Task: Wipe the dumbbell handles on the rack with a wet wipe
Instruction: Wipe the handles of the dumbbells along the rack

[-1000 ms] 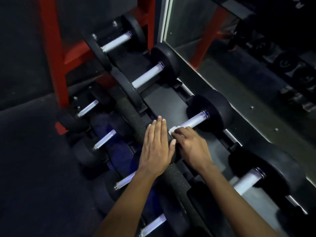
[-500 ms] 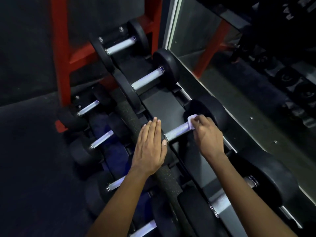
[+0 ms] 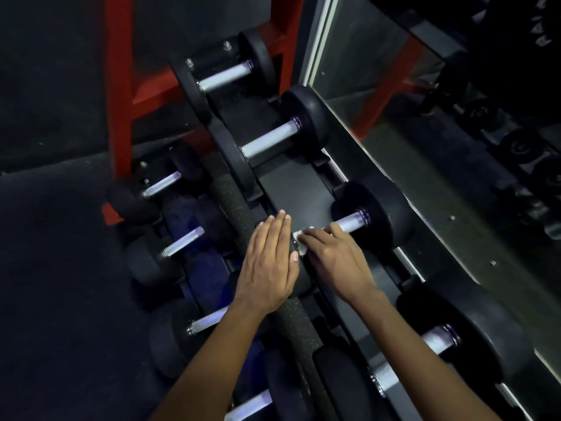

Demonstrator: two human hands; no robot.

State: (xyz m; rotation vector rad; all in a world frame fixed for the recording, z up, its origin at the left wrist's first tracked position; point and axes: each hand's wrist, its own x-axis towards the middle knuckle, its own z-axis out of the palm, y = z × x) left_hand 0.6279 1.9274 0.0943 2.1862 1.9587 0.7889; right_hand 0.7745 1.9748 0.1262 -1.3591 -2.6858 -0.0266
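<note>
A black dumbbell lies across the upper rack shelf, its steel handle (image 3: 352, 223) running from my hands to the far black head (image 3: 376, 214). My right hand (image 3: 334, 256) curls over the near end of that handle and grips a white wet wipe (image 3: 300, 238) against it. Only a small crumpled corner of the wipe shows. My left hand (image 3: 270, 262) lies flat with straight fingers on the dumbbell's near head, which it mostly hides, beside the rack's speckled front rail (image 3: 233, 205).
Two more dumbbells (image 3: 267, 138) sit farther along the upper shelf, another (image 3: 437, 341) nearer me. Smaller dumbbells (image 3: 182, 244) fill the lower shelf at left. A red steel frame (image 3: 121, 86) stands behind. A wall mirror (image 3: 425, 101) runs along the right.
My right hand slid the wipe back along the handle from the far head toward the near end. The left hand stayed flat on the near head.
</note>
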